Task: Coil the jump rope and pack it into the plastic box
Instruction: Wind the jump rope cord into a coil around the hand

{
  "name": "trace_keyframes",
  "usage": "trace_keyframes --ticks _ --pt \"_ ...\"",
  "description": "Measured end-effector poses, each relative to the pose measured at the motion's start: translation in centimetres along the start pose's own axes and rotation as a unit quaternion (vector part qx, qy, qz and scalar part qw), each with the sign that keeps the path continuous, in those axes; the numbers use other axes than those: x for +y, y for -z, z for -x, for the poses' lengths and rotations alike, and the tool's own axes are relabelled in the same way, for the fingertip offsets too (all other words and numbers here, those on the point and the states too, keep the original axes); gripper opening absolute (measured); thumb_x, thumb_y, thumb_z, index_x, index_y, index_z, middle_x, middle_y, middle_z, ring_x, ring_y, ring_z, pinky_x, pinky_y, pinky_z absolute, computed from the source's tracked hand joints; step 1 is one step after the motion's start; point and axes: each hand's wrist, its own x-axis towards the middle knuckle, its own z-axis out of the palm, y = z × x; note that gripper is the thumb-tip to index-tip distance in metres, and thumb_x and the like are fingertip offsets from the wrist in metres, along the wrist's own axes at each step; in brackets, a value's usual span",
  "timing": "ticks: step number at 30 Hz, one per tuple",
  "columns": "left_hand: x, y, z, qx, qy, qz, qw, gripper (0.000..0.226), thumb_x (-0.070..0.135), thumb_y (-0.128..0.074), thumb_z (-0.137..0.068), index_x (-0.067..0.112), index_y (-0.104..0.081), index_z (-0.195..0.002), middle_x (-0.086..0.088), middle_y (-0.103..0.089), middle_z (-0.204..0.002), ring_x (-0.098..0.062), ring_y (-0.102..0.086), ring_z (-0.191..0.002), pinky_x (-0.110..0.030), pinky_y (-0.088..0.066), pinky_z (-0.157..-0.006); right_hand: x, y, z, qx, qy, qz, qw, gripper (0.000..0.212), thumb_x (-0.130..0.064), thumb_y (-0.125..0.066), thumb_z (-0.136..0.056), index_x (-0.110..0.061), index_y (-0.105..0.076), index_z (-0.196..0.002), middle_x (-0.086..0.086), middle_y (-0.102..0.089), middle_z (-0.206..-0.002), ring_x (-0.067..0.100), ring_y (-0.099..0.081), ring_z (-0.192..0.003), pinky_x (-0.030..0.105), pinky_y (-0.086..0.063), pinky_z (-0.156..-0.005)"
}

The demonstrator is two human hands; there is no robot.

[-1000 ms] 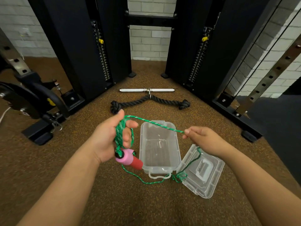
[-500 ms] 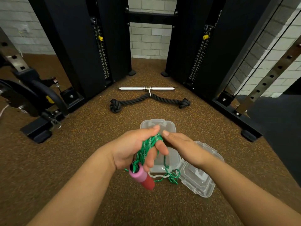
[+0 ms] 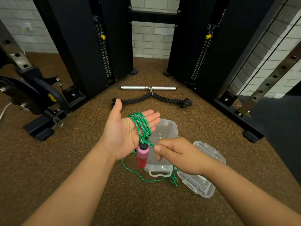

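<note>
Since half a second ago we are seeing the left hand [image 3: 125, 128] spreading flat, palm up, where it was curled around the coils, and the right hand [image 3: 177, 154] dropping back from the fingertips to a spot nearer us.

In the head view, the jump rope [image 3: 141, 126] is looping several times around the left hand's outstretched fingers, while its pink handle [image 3: 143, 154] is hanging below the palm's edge. The right hand is pinching the cord just beside the handle, thumb and forefinger closing on it. The rest of the cord is trailing down to the floor [image 3: 81, 160], curving in front of the plastic box [image 3: 164, 134] and bunching near its front latch.

The box is lying open on the floor, under both hands. We are finding much of its inside hidden behind the right hand and the handle, so we cannot tell what lies at its bottom. Its clear lid [image 3: 203, 181] is lying just to the right, partly covered by the right wrist. The second handle is hard to make out anywhere.

Farther off, a black rope attachment [image 3: 156, 99] is lying on the floor, its left knot partly hidden by the left thumb, with a steel bar [image 3: 148, 87] just behind it between two black machine towers [image 3: 81, 38]. At far left a weight plate [image 3: 19, 95] is being cut off by the edge.
</note>
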Motion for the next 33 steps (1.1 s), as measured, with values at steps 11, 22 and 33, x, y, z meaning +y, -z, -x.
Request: trace_keyframes --ticks 11,22,33 --pt "-1.2 -0.8 0.6 -0.054 0.157 -0.284 0.944 0.117 0.081 0.007 -0.075 -0.004 -0.059 -0.121 -0.024 -0.068 -0.113 -0.031 -0.066 -0.107 -0.037 -0.047 -0.095 -2.6 4.3 -0.7 0.104 0.036 -0.189 0.976 0.027 -0.027 -0.043 -0.097 -0.018 -0.061 -0.079 -0.021 -0.05 -0.051 -0.002 -0.044 -0.048 0.01 -0.034 -0.052" --pt "-1.0 -1.2 1.5 -0.139 0.136 -0.254 0.948 0.031 0.028 -0.053 -0.087 0.009 -0.075 -0.097 -0.011 -0.076 -0.085 -0.015 -0.072 -0.065 -0.023 -0.057 -0.066 0.6 2.9 -1.5 0.17 -0.059 -0.15 0.972 0.027 -0.034 -0.05 -0.095 -0.022 -0.06 -0.072 -0.013 -0.042 -0.051 0.001 -0.039 -0.046 0.02 -0.039 -0.046" --pt "0.4 -1.0 1.2 0.035 -0.001 -0.09 0.995 0.045 0.039 -0.048 -0.088 0.013 -0.071 -0.06 0.0 -0.059 -0.044 -0.008 -0.054 -0.034 -0.015 -0.045 -0.038 3.1 1.7 -0.9 0.109 -0.079 -0.121 0.983 0.031 -0.035 -0.044 -0.097 -0.026 -0.062 -0.074 -0.012 -0.034 -0.053 0.002 -0.031 -0.046 0.02 -0.028 -0.047"
